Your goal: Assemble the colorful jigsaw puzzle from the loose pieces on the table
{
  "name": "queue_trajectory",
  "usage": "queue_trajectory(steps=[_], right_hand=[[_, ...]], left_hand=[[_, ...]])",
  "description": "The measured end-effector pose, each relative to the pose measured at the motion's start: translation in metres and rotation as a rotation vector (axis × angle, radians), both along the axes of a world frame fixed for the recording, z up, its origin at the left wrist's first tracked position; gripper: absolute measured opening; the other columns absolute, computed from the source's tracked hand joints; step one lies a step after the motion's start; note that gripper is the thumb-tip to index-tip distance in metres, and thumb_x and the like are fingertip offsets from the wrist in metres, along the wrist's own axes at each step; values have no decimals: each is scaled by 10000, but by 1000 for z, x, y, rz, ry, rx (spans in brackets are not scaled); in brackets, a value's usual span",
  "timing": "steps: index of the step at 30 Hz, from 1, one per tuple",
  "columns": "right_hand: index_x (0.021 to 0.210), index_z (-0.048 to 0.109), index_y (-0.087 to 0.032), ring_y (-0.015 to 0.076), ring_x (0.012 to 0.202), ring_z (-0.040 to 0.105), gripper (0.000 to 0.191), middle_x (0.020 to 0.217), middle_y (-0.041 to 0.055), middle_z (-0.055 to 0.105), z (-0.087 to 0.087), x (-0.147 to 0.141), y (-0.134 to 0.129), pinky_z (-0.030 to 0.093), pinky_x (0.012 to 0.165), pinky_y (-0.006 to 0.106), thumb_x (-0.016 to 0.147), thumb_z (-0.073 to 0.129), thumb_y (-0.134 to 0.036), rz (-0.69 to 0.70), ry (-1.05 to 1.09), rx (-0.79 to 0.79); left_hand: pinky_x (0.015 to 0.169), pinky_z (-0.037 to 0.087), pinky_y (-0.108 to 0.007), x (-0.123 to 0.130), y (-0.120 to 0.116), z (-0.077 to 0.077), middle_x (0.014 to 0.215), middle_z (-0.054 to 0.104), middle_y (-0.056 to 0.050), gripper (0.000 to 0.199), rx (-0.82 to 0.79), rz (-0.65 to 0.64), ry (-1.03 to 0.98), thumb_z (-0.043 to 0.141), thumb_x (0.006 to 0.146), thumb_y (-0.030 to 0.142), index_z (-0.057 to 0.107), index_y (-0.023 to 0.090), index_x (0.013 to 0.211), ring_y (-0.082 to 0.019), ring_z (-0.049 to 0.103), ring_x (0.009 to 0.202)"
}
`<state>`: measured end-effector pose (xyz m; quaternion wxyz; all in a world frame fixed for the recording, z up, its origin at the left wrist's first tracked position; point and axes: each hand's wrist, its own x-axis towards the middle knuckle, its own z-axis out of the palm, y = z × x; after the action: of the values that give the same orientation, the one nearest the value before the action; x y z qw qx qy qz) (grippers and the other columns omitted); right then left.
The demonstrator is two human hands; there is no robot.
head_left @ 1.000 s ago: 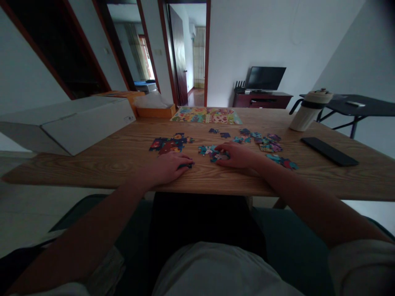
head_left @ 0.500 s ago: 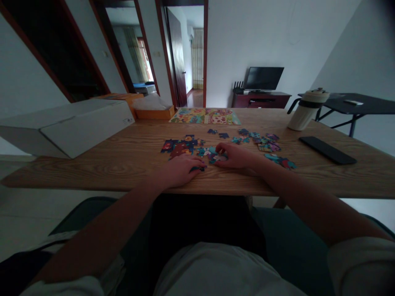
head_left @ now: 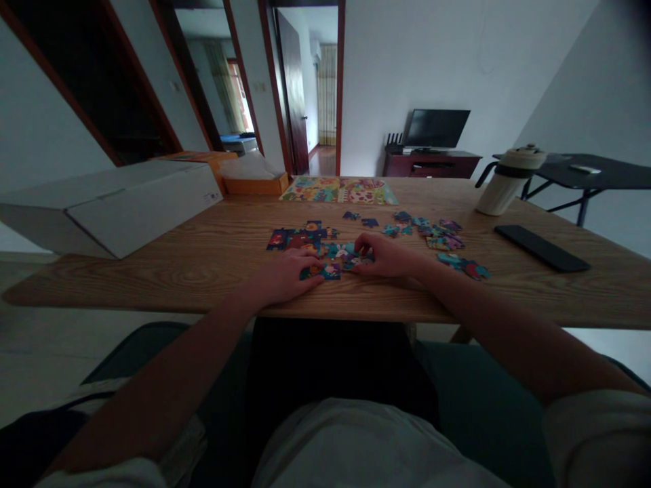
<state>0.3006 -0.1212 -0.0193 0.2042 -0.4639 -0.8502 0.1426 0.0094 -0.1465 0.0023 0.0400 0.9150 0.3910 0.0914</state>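
Note:
On the wooden table, my left hand (head_left: 285, 274) lies low with thumb and fingers apart, around a small joined section of puzzle pieces (head_left: 331, 271). Part of that section is hidden under the fingers. My right hand (head_left: 389, 257) has curled fingers and a thumb closed on a puzzle piece (head_left: 365, 260), at the right end of a light blue section with a white rabbit (head_left: 342, 251). Just beyond my left hand is a joined dark blue and red puzzle section (head_left: 295, 238), its near edge covered by the fingers.
Loose puzzle pieces (head_left: 441, 237) lie right of my right hand, with more pieces (head_left: 464, 266) nearer. A colourful picture sheet (head_left: 338, 190) lies at the back. A black phone-like slab (head_left: 540, 248) and a cream jug (head_left: 503, 186) are right; a white box (head_left: 142, 207) and orange tissue box (head_left: 257, 185) left.
My left hand has drawn back slightly to the left and its fingers have spread, uncovering more of the near puzzle section. My right hand stays almost in place.

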Motion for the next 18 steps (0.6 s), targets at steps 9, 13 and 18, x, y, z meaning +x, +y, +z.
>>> queue_trajectory(steps=[9, 13, 18], right_hand=[[1227, 704, -209, 282, 1150, 670, 395, 1257, 130, 717, 11, -8, 5, 507, 1020, 410, 957, 651, -492, 45, -35, 101], [1338, 694, -209, 320, 1267, 635, 489, 1368, 142, 688, 22, -24, 20, 462, 1113, 438, 944, 673, -496, 80, -205, 106], [1436, 646, -211, 331, 1228, 672, 618, 1369, 139, 699, 26, -42, 31, 509, 1062, 426, 889, 741, -482, 51, -264, -3]], left_hand=[[1162, 410, -398, -4, 0, -4, 1386, 680, -68, 425, -16, 12, -59, 512, 1020, 532, 734, 232, 1222, -270, 599, 1310], [1150, 426, -394, -5, -1, -7, 1376, 686, -82, 454, -16, 31, -86, 518, 1013, 546, 736, 210, 1226, -271, 612, 1290], [1141, 436, -402, -4, -2, -7, 1375, 693, -74, 446, -26, 41, -70, 502, 1022, 541, 733, 219, 1227, -269, 612, 1291]])
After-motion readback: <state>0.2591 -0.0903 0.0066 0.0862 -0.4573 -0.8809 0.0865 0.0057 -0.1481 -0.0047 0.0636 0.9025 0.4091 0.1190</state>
